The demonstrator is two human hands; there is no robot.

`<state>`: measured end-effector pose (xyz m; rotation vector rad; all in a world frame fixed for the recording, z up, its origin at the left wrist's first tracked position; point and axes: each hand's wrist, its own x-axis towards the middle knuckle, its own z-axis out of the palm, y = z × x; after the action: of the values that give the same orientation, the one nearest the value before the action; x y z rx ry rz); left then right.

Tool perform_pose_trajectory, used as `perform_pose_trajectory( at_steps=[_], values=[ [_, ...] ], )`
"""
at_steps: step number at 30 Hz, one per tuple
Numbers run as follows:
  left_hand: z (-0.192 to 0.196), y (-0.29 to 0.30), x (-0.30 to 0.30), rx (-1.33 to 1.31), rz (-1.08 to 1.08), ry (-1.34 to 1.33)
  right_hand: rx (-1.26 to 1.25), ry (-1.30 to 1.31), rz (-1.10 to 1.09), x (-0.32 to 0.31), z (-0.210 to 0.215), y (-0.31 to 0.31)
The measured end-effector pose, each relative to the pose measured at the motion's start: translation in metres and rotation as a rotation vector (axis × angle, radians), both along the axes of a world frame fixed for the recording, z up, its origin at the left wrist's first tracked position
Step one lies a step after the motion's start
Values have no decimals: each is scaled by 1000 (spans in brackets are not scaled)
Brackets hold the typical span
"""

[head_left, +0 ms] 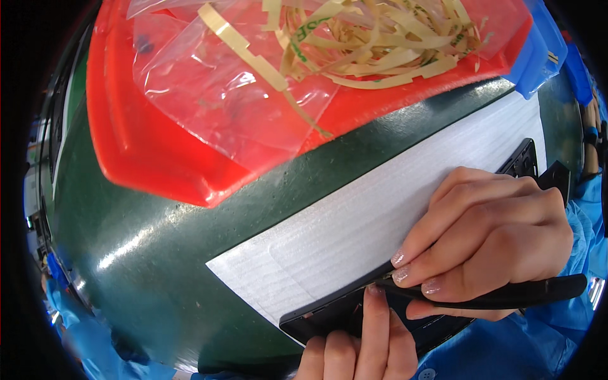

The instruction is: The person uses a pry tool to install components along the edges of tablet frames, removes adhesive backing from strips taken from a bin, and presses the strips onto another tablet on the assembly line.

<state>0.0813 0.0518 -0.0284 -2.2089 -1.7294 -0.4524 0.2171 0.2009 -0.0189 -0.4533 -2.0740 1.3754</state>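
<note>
A flat black panel (329, 313) lies on a white foam sheet (380, 215) over the dark green table (145, 253). My left hand (361, 345) comes up from the lower edge, its fingers closed and one fingertip pressing on the panel's near part. My right hand (487, 237) rests over the panel's right half and grips a slim black tool (519, 294) that runs leftward under the fingers, its tip at the panel surface near my left fingertip. More black parts (525, 161) show beyond my right hand.
A red plastic tray (133, 133) at the back holds clear plastic bags (234, 95) and several tan paper strips (373, 38). A blue bin (538, 57) stands at the back right. Blue sleeves frame the lower edge.
</note>
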Motion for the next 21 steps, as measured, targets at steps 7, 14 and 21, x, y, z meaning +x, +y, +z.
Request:
perform_pose_trajectory(
  at_steps=[7,14,21],
  values=[
    [2,0,3,-38,53,-77,8,-24,-14,0,2,1],
    [-8,-1,0,-15,31,-73,11,-120,14,0,3,0],
    [-5,-2,5,31,24,-39,65,-51,41,6,2,3]
  ],
)
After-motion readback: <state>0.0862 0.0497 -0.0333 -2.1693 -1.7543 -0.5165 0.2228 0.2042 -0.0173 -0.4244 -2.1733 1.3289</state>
